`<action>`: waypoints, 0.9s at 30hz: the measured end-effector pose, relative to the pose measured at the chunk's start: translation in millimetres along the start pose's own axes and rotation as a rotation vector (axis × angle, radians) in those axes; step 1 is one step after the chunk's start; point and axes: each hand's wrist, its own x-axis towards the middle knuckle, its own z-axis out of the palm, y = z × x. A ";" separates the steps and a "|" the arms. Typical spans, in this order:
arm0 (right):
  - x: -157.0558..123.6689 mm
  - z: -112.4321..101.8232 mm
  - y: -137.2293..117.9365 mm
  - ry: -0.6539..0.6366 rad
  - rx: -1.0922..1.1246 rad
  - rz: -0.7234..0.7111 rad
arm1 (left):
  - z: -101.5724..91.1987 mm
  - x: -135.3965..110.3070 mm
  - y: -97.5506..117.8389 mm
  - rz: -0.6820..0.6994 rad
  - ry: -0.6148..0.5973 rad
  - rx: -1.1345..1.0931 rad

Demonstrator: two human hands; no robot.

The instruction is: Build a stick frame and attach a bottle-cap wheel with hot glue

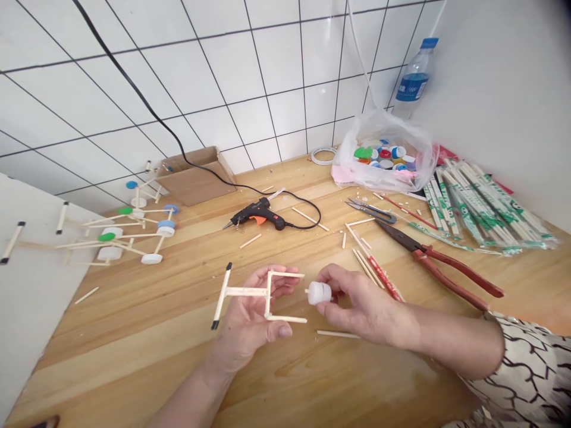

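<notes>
Half-curled, my L hand (pixel 250 324) holds the stick frame (pixel 247 291) above the table (pixel 147 333); R hand (pixel 363 303) pinches the white cap (pixel 320 293). Frame's joined up incl. both prongs (pixel 288 320); cap's separate, just beside their tips. Nearby: bag of caps (pixel 370 178), pliers (pixel 419 252), glue gun (pixel 261 209), plus loose stick (pixel 336 334) partly behind R hand, poss. in the way.

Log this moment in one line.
left hand: holds stick frame; right hand: holds white cylinder, apart from stick frame; glue gun: lies on table
</notes>
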 end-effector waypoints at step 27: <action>-5.2 3.0 -17.1 -0.033 0.570 0.218 | 29.4 -18.2 0.9 0.171 0.121 0.252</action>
